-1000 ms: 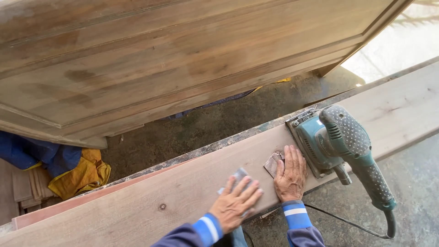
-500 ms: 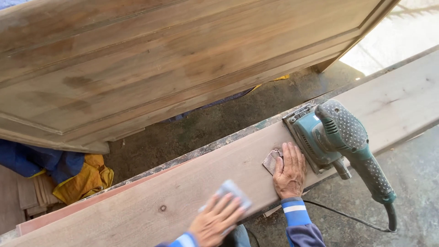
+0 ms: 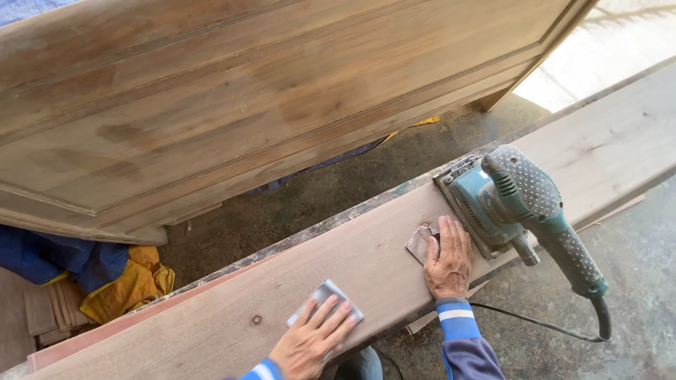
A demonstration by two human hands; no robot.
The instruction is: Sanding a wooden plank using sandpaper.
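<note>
Head view was filled at twelve o'clock by a large wooden panel [image 3: 267,91], leaned over a concrete floor [image 3: 317,197]. A long plank [image 3: 380,260] was laid from eight o'clock to two o'clock. At three o'clock a green sander [image 3: 514,204] was rested on the plank, its cord [image 3: 528,320] trailed toward five o'clock. Blue and yellow cloth [image 3: 105,274] was seen at nine o'clock. The right hand [image 3: 447,257] was laid flat, fingers pressed together, on a sandpaper scrap [image 3: 419,243] just beside the sander. The left hand [image 3: 310,341], fingers spread, was pressed on a grey sanding block [image 3: 324,292] at six o'clock.
</note>
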